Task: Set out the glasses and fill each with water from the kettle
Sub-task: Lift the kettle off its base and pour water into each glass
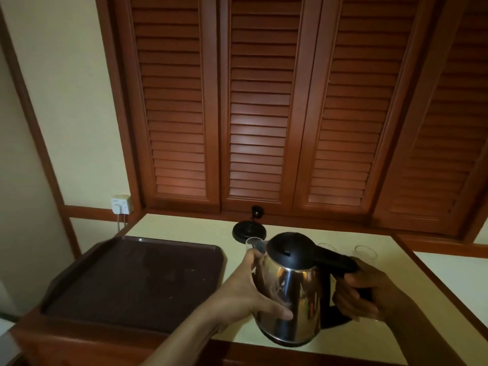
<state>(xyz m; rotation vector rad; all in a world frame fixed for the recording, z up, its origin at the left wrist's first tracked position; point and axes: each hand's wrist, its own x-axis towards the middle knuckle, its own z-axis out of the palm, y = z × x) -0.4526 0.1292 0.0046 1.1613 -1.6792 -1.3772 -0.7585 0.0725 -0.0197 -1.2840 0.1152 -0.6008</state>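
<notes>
Standing by the counter (438, 289), so: both hands are on the steel kettle (287, 294), which is held tilted over the near edge. The right hand (369, 294) is wrapped round the black handle, and the left hand (245, 289) is cupped round the shiny body. A dark tray (132, 281) sits to the left. The spout is up against one glass (252, 243), with two more glasses (365, 252) behind the handle. Further back are the kettle base (247, 231), a wall socket (121, 204) and wooden shutters (258, 101).
</notes>
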